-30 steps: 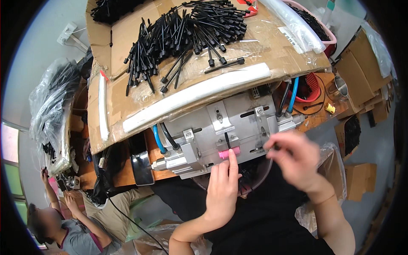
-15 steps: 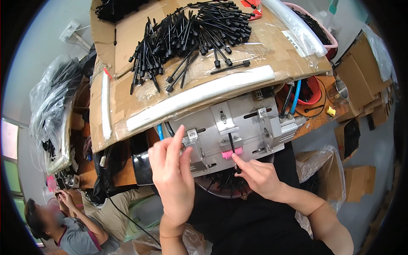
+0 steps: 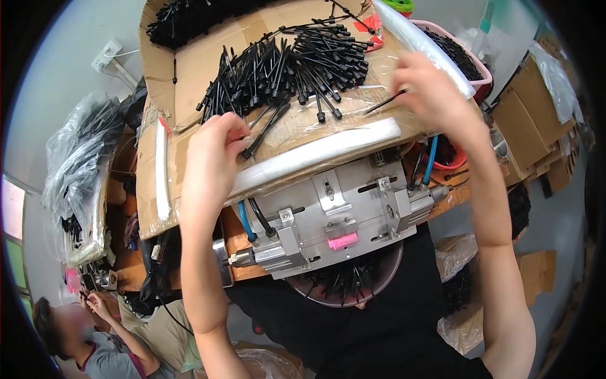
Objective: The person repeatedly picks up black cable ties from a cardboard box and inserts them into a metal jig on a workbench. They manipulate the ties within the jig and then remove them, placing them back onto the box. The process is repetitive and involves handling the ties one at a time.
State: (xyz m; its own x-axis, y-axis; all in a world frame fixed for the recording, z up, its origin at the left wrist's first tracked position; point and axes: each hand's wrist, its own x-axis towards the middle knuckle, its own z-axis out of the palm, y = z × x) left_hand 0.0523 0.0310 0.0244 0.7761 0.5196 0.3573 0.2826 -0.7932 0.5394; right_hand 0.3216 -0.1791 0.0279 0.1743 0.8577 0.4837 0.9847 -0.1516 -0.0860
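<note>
Change: both your hands have left the jig [image 3: 341, 215] for the rods [image 3: 284, 63] on the cardboard surface [image 3: 189, 82] | left hand [image 3: 211, 158] pinches a rod [image 3: 265, 129] | right hand [image 3: 429, 88] pinches another rod [image 3: 382, 102] | reloading, likely.

The right hand [image 3: 429, 88] hides most of the black rod [image 3: 382, 102] it grips.

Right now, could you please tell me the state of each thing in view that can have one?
left hand: closed on a black rod
right hand: pinching a thin black rod
pile of black rods: loose on the cardboard tray
metal fixture: nothing loaded that I can see; pink tab at its front
round bin: partly filled with black pieces
</note>
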